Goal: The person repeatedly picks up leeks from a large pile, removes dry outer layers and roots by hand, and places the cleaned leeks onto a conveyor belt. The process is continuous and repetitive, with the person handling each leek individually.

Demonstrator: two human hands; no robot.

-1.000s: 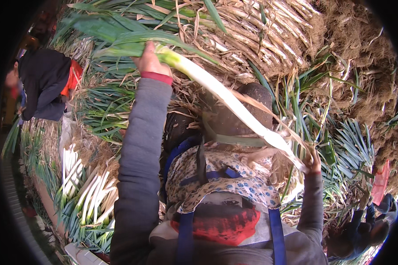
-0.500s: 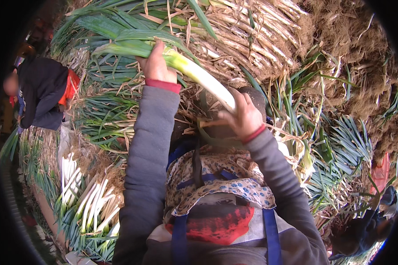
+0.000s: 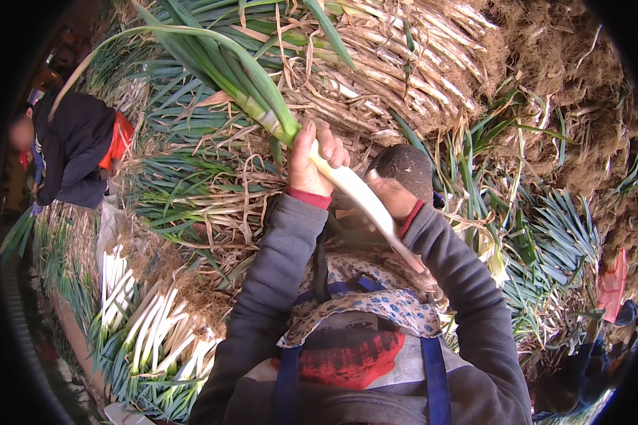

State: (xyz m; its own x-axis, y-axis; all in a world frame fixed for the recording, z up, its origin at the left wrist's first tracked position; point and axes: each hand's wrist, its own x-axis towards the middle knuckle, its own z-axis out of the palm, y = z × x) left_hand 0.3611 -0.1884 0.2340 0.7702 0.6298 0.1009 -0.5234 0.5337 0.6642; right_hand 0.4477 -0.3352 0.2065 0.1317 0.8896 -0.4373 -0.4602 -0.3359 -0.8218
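Note:
My left hand is wrapped round the middle of a long green onion, where the green leaves meet the white stalk. The onion slants across in front of my apron, its leaves at the upper left and its pale root end at the lower right. One long leaf arcs out to the far left. My right hand is beside the lower white stalk, smeared by motion. Its fingers are too blurred to show whether they grip anything. A floral cloth covers part of my lap below the root end.
Heaped unpeeled green onions with dry skins and brown roots lie ahead. Peeled white-stalked onions lie at the lower left. Cut leaves are piled at right. A person in dark clothes bends over at the far left.
My left hand has moved right and down with the onion, which now tilts more steeply. Its root end has come down towards my lap, and my right hand has shifted slightly along the stalk.

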